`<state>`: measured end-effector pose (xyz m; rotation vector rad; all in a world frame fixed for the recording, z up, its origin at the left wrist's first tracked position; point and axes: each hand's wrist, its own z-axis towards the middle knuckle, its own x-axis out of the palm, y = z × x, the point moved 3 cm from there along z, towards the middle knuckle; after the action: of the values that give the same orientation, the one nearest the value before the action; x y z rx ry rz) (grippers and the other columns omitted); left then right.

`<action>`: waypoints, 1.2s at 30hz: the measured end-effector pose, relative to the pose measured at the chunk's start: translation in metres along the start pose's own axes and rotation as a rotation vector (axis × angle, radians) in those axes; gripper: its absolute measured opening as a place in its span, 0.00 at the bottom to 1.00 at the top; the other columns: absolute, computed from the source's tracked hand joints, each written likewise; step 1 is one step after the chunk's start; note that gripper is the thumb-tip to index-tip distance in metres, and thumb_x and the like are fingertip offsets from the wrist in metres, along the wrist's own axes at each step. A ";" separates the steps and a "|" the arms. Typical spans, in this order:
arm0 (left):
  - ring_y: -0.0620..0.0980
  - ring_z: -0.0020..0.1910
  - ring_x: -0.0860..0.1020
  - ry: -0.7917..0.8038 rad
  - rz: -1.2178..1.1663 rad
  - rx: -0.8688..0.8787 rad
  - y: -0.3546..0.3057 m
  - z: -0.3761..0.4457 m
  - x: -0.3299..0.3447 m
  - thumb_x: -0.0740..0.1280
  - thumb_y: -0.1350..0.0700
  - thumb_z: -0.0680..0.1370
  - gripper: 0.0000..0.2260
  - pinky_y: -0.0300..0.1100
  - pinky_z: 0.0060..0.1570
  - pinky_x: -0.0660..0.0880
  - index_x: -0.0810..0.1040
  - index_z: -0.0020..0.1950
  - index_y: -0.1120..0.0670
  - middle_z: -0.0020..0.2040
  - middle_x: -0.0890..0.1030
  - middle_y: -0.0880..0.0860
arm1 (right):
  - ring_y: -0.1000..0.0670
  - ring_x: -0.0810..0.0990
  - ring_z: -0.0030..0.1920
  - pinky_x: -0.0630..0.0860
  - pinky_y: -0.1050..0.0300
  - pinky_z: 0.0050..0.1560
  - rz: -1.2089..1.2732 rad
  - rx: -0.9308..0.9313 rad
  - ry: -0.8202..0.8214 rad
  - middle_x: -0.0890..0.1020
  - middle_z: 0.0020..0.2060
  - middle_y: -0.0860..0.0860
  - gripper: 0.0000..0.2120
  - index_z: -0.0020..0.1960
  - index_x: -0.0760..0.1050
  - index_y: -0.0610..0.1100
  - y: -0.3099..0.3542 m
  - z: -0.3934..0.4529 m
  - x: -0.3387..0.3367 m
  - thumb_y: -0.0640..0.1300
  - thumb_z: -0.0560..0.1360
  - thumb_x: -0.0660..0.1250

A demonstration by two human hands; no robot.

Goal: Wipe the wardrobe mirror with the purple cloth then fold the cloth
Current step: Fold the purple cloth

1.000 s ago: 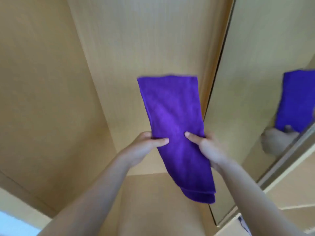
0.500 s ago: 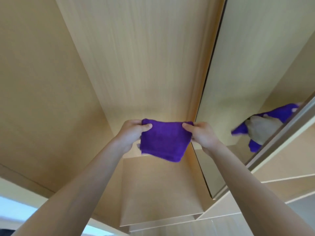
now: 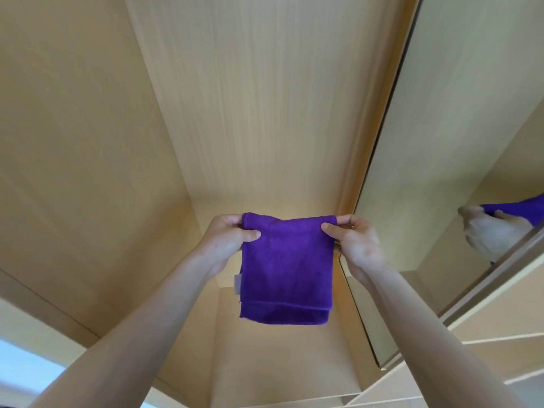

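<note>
Folded plush purple cloth, rectangular

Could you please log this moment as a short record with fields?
cloth: purple cloth, folded, hanging from its top edge
left hand: left hand pinches the top left corner
right hand: right hand pinches the top right corner
mirror: mirror at right, reflecting a hand and the cloth
backdrop: wooden wardrobe panel
</note>
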<state>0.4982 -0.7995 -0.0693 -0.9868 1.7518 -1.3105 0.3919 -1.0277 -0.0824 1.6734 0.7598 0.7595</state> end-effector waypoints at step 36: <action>0.49 0.38 0.81 -0.203 0.182 -0.245 0.154 0.118 0.007 0.77 0.68 0.69 0.07 0.39 0.39 0.77 0.83 0.43 0.59 0.40 0.84 0.56 | 0.49 0.81 0.44 0.75 0.61 0.45 -0.559 -0.005 0.144 0.83 0.42 0.48 0.09 0.47 0.78 0.48 -0.144 0.130 0.000 0.34 0.77 0.69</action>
<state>0.5753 -0.8258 -0.2451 -1.0270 1.8238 -0.8661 0.4807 -1.0724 -0.2484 1.3129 1.2562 0.4833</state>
